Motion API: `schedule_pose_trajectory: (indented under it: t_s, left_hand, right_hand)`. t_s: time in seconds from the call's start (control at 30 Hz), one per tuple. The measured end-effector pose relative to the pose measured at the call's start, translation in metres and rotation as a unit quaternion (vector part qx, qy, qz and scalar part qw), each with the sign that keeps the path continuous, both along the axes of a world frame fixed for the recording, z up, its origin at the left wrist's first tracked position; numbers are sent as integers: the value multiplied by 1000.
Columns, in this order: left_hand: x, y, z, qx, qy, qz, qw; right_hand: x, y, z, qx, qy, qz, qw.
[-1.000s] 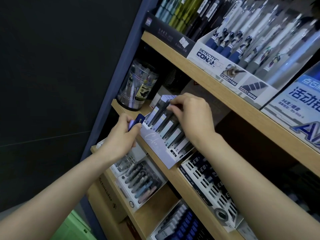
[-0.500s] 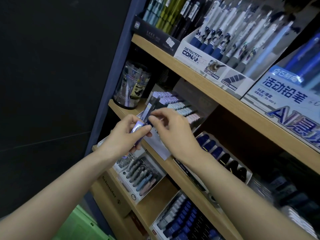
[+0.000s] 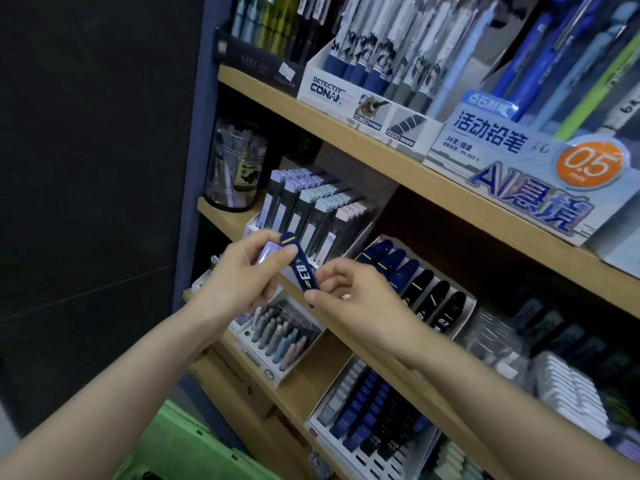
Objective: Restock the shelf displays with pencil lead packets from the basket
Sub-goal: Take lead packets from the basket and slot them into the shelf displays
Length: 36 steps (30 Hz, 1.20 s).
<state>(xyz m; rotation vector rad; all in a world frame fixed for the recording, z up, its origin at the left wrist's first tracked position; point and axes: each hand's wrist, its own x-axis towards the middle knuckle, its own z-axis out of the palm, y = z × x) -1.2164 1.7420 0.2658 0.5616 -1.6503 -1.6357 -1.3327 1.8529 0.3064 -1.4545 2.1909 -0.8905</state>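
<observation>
My left hand (image 3: 242, 275) holds a small stack of lead packets in front of the middle shelf; a pale lilac packet (image 3: 266, 253) shows under the thumb. A navy lead packet (image 3: 300, 268) with a yellow stripe sticks up from that stack. My right hand (image 3: 349, 299) pinches its lower end between thumb and forefinger. Behind the hands stands a white display (image 3: 313, 209) of pastel-topped lead packets. To its right is a display (image 3: 420, 282) of navy and black lead cases. The green basket (image 3: 187, 448) shows at the bottom left.
The wooden middle shelf (image 3: 391, 368) runs diagonally under the displays. A clear pen jar (image 3: 235, 166) stands at its left end. The top shelf carries a Detective Conan pen box (image 3: 360, 95) and a 0.5 pencil box (image 3: 530, 171). More pen trays (image 3: 277, 337) fill the lower shelf.
My right hand left the pastel packet display and came down to the stack in my left hand, taking hold of the navy packet. The view shifted right along the shelves.
</observation>
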Motion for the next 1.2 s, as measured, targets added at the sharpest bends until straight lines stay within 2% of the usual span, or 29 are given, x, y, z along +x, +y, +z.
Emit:
schedule_pose_trajectory:
  t_s: [0.07, 0.23, 0.37, 0.47, 0.67, 0.97, 1.2]
  left_hand:
    - [-4, 8, 1, -20, -20, -28, 999]
    - [-16, 23, -3, -91, -76, -63, 991]
    - [-30, 32, -10, -79, -98, -64, 990]
    - [-39, 36, -12, -39, -106, -51, 992]
    - [-55, 45, -14, -62, -79, -19, 995]
    - [-57, 42, -19, -81, -112, -2, 990]
    - [-58, 45, -18, -68, -120, -5, 990]
  right_hand:
    - [1, 10, -7, -4, 49, 5, 999]
    - [-2, 25, -12, -60, 23, -10, 998]
    - [-11, 45, -9, -54, 60, -4, 997]
    - [-32, 60, -5, -98, 52, -63, 992]
    - [-72, 73, 1, -177, 88, -160, 967]
    - [-82, 46, -9, -125, 172, -135, 968]
    - [-90, 42, -14, -85, 192, -97, 973]
